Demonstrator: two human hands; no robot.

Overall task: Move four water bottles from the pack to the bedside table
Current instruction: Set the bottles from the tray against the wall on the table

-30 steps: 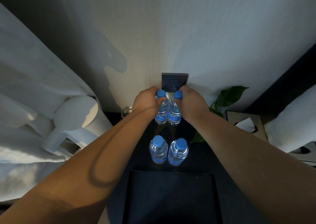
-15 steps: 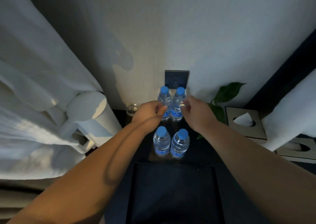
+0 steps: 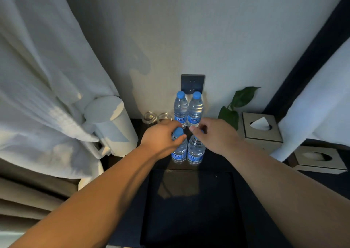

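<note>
Against the pale wall, on the dark bedside table (image 3: 217,164), all four clear blue-capped water bottles are seen upright, two rear bottles (image 3: 188,109) free, two front bottles (image 3: 187,151) loosely cupped by the curled left hand (image 3: 161,139) and right hand (image 3: 217,136); placement is judged essentially complete.

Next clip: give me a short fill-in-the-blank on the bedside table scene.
1. ____ water bottles stand on the bedside table.
2. Every bottle cap that shows is ____.
3. The left hand and right hand are at the two bottles ____ to the camera.
4. The tissue box sits to the ____ of the bottles.

Missing words: four; blue; nearer; right
</note>
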